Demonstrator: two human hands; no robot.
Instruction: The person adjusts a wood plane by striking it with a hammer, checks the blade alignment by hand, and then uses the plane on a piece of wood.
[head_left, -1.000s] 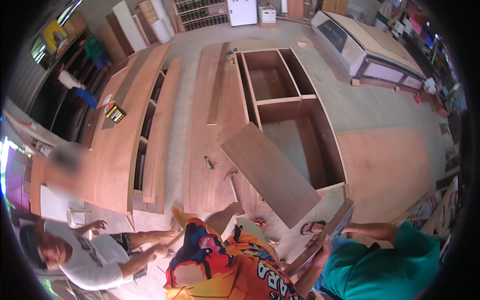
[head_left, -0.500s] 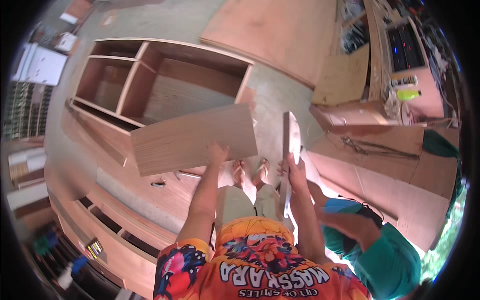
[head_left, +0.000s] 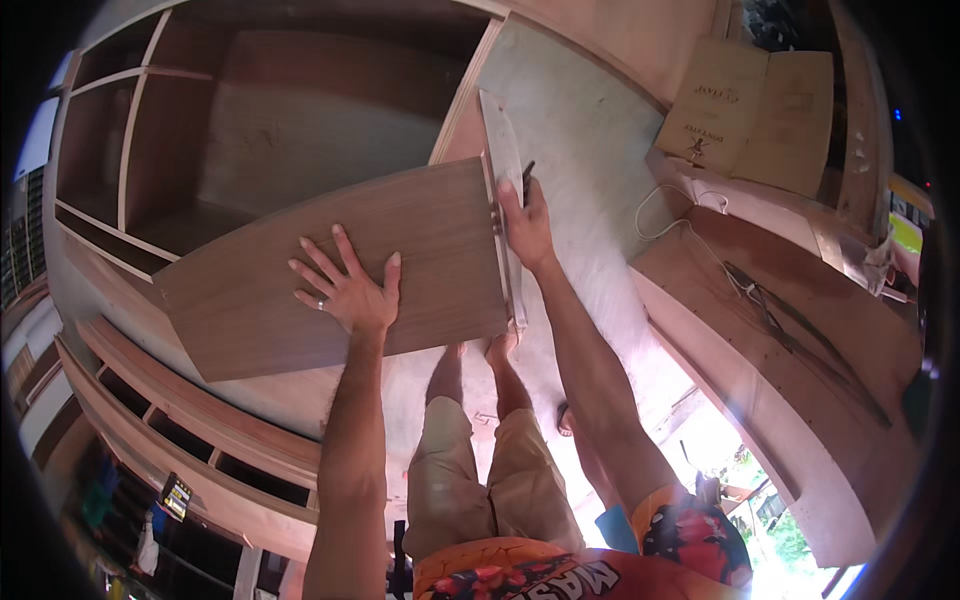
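A flat brown wood-grain board (head_left: pixel 430 250) lies in front of me, its far left part overlapping the front of a cabinet frame. My left hand (head_left: pixel 350 295) rests flat on it with the fingers spread, a ring on one finger. Along the board's right edge stands a long pale wooden strip (head_left: pixel 507 140). My right hand (head_left: pixel 530 230) is closed on this strip, thumb on its near face. A thin dark stick-like thing (head_left: pixel 529 178) pokes out by the right fingers; its kind is unclear. What carries the board from below is hidden.
The open cabinet frame (head_left: pixel 140 72) with compartments fills the far left. A second slatted wooden frame (head_left: pixel 200 430) lies at the near left. On the right are a wooden panel (head_left: pixel 690 290) with a cable (head_left: pixel 640 215), and flattened cardboard (head_left: pixel 745 110). Another person's foot (head_left: pixel 566 420) shows behind my right arm.
My left hand has gone from the board's near edge to flat on its face. My right hand has brought the strip left against the board's right edge. The view is closer in.
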